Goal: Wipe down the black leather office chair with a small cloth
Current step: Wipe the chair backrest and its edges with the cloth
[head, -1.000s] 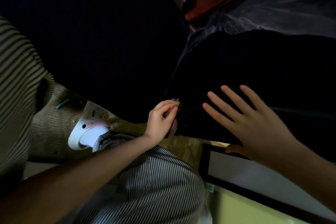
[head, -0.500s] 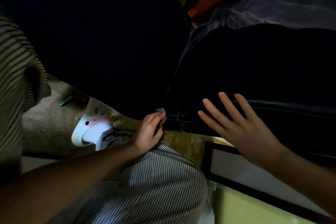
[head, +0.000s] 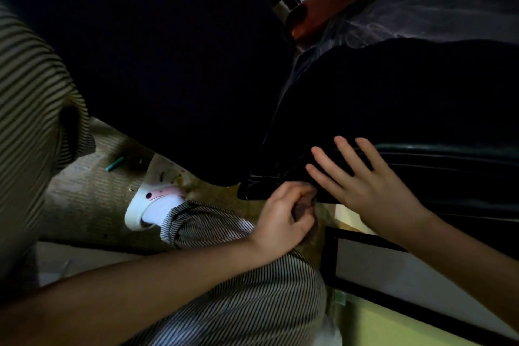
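Dim view, left hand [head: 282, 216] curled round what looks like a small cloth [head: 305, 206], at the lower edge of the black leather chair [head: 407, 109], right hand [head: 365, 185] flat on it, fingers spread

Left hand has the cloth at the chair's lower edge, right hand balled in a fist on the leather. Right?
No fist: the head view shows the right hand flat on the chair, fingers straight and spread. The left hand does grip the cloth at the lower edge.
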Motion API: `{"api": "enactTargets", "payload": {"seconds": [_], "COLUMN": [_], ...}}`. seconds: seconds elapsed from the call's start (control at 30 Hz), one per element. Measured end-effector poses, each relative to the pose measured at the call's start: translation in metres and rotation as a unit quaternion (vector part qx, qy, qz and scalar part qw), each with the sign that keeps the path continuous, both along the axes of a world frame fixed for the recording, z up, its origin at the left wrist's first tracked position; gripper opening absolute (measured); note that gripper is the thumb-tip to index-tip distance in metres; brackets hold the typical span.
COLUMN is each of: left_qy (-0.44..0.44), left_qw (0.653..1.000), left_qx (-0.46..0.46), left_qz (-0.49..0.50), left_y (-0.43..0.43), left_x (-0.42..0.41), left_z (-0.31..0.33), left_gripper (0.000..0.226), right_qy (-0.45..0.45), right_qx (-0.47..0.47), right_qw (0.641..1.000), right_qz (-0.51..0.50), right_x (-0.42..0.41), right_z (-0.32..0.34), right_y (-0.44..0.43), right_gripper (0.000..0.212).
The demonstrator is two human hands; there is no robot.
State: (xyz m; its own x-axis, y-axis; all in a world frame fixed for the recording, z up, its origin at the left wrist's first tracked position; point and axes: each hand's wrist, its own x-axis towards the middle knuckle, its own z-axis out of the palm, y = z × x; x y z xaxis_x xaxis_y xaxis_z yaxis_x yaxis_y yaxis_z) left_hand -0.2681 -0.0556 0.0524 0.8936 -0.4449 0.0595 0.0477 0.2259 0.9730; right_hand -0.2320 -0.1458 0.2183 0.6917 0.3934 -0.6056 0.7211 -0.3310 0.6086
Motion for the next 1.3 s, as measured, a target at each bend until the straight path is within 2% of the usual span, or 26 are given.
{"api": "enactTargets", "payload": {"seconds": [0.17, 0.23, 0.33, 0.43, 0.6, 0.73, 0.83, 0.9, 1.13, 1.3], "left_qy": [-0.106, -0.066, 0.045, 0.072, 0.181, 0.210, 0.151, 0.080, -0.164, -0.263], "left_qw": [0.993, 0.993, 0.984, 0.972, 0.957, 0.947, 0.956, 0.961, 0.942, 0.941], "left_qx": [0.029, 0.081, 0.155, 0.201, 0.225, 0.242, 0.250, 0.263, 0.284, 0.212], "left_qz": [-0.039, -0.049, -0.072, -0.100, -0.039, -0.028, -0.025, -0.035, -0.066, -0.007], "left_y": [0.007, 0.007, 0.009, 0.012, -0.005, -0.015, -0.012, -0.008, 0.003, 0.007], "left_x": [0.002, -0.002, 0.001, 0.004, -0.007, 0.002, 0.008, 0.011, 0.018, 0.008], "left_z": [-0.026, -0.055, -0.097, -0.118, -0.103, -0.092, -0.080, -0.074, -0.049, -0.027], "left_gripper": [0.047, 0.047, 0.046, 0.046, 0.045, 0.042, 0.038, 0.038, 0.046, 0.044], "right_qy": [-0.002, -0.008, -0.008, -0.007, 0.001, 0.007, 0.005, 0.006, 0.002, 0.000], "right_qx": [-0.007, -0.008, -0.006, -0.009, -0.022, -0.027, -0.019, -0.007, 0.025, 0.053], "right_qw": [1.000, 1.000, 1.000, 1.000, 1.000, 1.000, 1.000, 1.000, 1.000, 0.999], "right_qz": [0.000, 0.003, 0.000, 0.009, 0.011, 0.008, 0.006, 0.004, 0.002, -0.004], "right_x": [0.001, 0.002, 0.002, 0.001, 0.001, 0.000, 0.001, 0.001, 0.000, 0.002], "right_z": [0.002, 0.002, 0.001, 0.001, 0.003, 0.002, 0.002, 0.001, -0.001, -0.003], "right_y": [0.002, 0.004, 0.005, 0.003, 0.002, 0.000, 0.000, 0.001, -0.002, 0.001], "right_gripper": [0.069, 0.068, 0.068, 0.070, 0.068, 0.070, 0.069, 0.068, 0.067, 0.063]}}
